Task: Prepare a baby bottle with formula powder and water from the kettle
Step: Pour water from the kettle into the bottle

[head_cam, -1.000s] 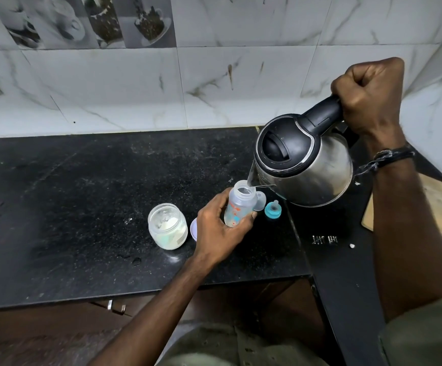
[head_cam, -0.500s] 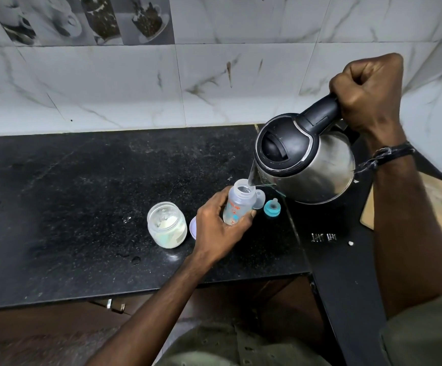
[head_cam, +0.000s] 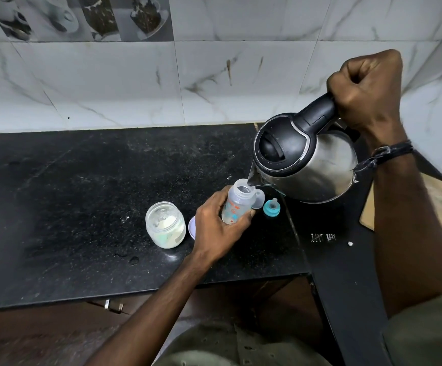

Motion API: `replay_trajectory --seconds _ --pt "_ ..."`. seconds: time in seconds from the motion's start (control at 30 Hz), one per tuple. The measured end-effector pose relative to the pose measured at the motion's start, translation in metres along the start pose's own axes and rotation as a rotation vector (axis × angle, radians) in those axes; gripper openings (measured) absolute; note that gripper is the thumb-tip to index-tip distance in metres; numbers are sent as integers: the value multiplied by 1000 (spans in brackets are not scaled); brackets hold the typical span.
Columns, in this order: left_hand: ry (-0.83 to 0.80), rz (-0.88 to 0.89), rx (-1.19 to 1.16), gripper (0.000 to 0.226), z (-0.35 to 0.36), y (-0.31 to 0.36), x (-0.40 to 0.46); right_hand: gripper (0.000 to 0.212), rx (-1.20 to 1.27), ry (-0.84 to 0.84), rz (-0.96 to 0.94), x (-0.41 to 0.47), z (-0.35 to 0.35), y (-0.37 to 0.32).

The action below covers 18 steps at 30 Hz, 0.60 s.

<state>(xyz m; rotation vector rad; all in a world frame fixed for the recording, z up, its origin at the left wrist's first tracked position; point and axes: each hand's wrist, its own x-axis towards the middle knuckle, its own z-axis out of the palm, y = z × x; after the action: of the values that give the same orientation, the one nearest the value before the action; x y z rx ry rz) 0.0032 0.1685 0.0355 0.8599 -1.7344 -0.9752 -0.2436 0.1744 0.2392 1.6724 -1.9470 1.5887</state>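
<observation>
**Black tabletop, kettle tipped over the open bottle**

Marble-veined wall tiles back a black speckled tabletop (head_cam: pixel 82 194), and just right of the frame's centre the baby bottle (head_cam: pixel 238 206) is held with its base low on that surface. Its long axis is tilted slightly, the open neck pointing up and toward the upper right, directly under the spout. The left hand (head_cam: pixel 220 228) is wrapped round the bottle's lower body, fingers curled behind and thumb in front. A clear, thin-walled plastic body is suggested, so it is judged light, easily tipped and likely slippery if wetted; the mid-body grip below the neck is judged the safest hold, away from hot water.

The kettle (head_cam: pixel 309 162) is gripped by its black handle in the closed right hand (head_cam: pixel 365 91) at the upper right and tipped down-left, spout just above the bottle mouth. With steel body and water it is judged heavy, best controlled by the handle alone.

Beside the bottle's right lie a clear cap (head_cam: pixel 259 199) and a teal teat ring (head_cam: pixel 271 207). To its left an open glass jar (head_cam: pixel 165 224) of pale powder stands, with its lid (head_cam: pixel 192 228) partly hidden behind the left hand.
</observation>
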Motion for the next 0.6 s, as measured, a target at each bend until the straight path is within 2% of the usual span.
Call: replay_trajectory --seconds 0.6 --pt "-13 -2 -24 49 0 1 0 32 -51 -10 -15 0 0 -3"
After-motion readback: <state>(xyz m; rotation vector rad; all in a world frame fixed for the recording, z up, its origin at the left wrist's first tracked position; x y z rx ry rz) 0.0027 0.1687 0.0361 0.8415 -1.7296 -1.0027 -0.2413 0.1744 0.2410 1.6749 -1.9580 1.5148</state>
